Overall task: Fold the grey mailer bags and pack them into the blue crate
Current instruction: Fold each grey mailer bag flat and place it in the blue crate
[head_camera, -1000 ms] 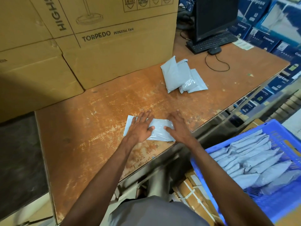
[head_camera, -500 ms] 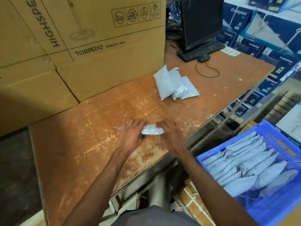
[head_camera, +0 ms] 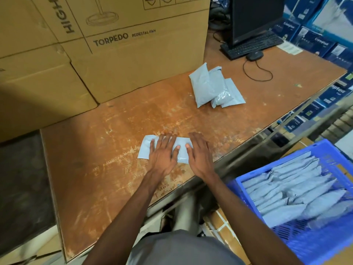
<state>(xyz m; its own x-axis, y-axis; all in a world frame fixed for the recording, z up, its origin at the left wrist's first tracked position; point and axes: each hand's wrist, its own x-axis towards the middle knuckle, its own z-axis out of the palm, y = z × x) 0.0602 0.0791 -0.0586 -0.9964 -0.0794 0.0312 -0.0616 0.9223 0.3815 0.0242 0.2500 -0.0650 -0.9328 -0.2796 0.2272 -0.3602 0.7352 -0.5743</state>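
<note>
Our hands cover the middle and right end of the grey mailer bag [head_camera: 146, 150], so we cannot tell how its folds lie underneath; only its pale left end, a strip between our thumbs and a bit of its near edge show. The blue crate [head_camera: 238, 183] is cut off by the right and bottom edges of the view, and the folded bags [head_camera: 298, 194] inside it blur together. The mailer bag is flat, pale grey and smooth, lying near the front edge of the worn brown table [head_camera: 107, 134]. Our left hand [head_camera: 164, 152] presses flat on it, fingers straight and slightly spread, grasping nothing. Our right hand [head_camera: 198, 152] lies flat over its right end, fingers extended, thumb touching the bag. A pile of unfolded mailers [head_camera: 214, 87] sits well apart, farther back
</note>
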